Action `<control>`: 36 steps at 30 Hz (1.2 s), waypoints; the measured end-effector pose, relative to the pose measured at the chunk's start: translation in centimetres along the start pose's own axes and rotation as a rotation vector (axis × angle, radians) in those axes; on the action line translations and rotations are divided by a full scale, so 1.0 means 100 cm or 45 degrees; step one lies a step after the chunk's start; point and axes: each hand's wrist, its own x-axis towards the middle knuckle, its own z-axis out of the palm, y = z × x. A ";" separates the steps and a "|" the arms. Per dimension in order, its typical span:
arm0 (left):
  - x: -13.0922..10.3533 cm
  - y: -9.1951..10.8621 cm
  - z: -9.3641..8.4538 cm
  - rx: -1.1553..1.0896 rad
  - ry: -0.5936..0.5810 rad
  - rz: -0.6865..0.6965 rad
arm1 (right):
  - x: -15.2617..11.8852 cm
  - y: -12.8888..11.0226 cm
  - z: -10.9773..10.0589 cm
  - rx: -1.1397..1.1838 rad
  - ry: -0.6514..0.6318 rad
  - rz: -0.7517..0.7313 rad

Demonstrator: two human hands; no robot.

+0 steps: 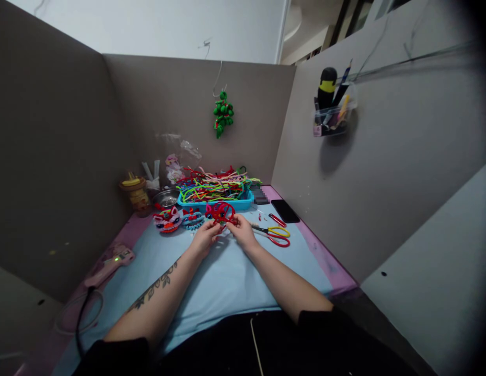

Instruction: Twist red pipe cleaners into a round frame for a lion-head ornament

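**Red Looped Piece Held Between Both Hands, Center of Frame**

The left hand (206, 237) and the right hand (243, 233) meet at the center of the frame. On each hand, thumb and fingertips are drawn together, pinching the lower part of a red looped piece (222, 211). Exact finger contact is too small to resolve.

Orientation: the loops point up the frame, away from the wearer. The gripped part faces down, toward the wearer. The long axis cannot be determined, because the fingers cover the lower part.

Appearance: bright red, slender strands bent into rounded, overlapping open loops.

Adjacent items, left of center: a blue figure (193, 220) with red on top, and a pink-and-red figure (167, 221) with a rounded, textured outline.

Adjacent items, right of center: scissors (281, 242) with one yellow and one red looped handle, handles toward the right; a small red-handled tool (277, 220); a flat, dark phone (285, 211), rectangular.

Behind the hands: a blue tray (215, 206) with a smooth rim, heaped with thin, bendable multicolored stems (217, 184). A shiny metal bowl (158, 203) stands at its left.

Lower left of the frame: a pink handheld tool (110, 267) with a lit green indicator. Work surface: light blue cloth (227, 282), lightly creased.

Upper center: a green beaded-looking cluster (223, 115) hangs against the gray panel (168, 99). Upper right: a transparent container (333, 116) holds pens.
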 end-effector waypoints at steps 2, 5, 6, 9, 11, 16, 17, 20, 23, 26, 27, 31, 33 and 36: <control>0.001 -0.002 0.000 0.072 -0.013 0.039 | 0.001 0.000 0.000 0.007 0.006 0.046; 0.004 -0.004 -0.001 0.253 0.006 0.161 | 0.002 -0.004 0.001 0.062 0.055 0.114; 0.004 -0.003 -0.001 0.304 0.037 0.230 | 0.003 -0.006 0.001 0.135 0.091 0.138; 0.004 0.003 -0.004 0.355 0.199 0.508 | 0.006 -0.019 -0.008 0.568 0.196 0.327; 0.004 0.008 -0.007 0.338 0.291 0.651 | 0.009 -0.029 -0.017 0.875 0.174 0.567; 0.000 0.019 -0.016 0.437 0.335 0.750 | 0.010 -0.042 -0.035 1.162 -0.093 0.801; -0.003 0.021 -0.017 0.526 0.332 0.817 | 0.009 -0.043 -0.035 1.136 -0.143 0.822; -0.016 0.031 -0.018 0.965 0.292 1.195 | 0.002 -0.042 -0.029 0.937 -0.249 0.823; -0.027 0.039 -0.016 1.411 0.135 1.521 | -0.006 -0.042 -0.020 0.692 -0.338 0.702; -0.031 0.041 -0.013 1.710 0.028 1.577 | -0.013 -0.044 -0.014 0.506 -0.428 0.597; -0.031 0.040 -0.012 1.771 0.006 1.571 | -0.015 -0.045 -0.013 0.463 -0.448 0.578; -0.028 0.036 -0.010 1.819 -0.007 1.549 | -0.016 -0.045 -0.011 0.378 -0.457 0.509; -0.028 0.035 -0.009 1.752 0.040 1.519 | -0.017 -0.045 -0.010 0.380 -0.399 0.429; -0.029 0.036 -0.009 1.630 0.095 1.432 | -0.020 -0.046 -0.008 0.254 -0.273 0.170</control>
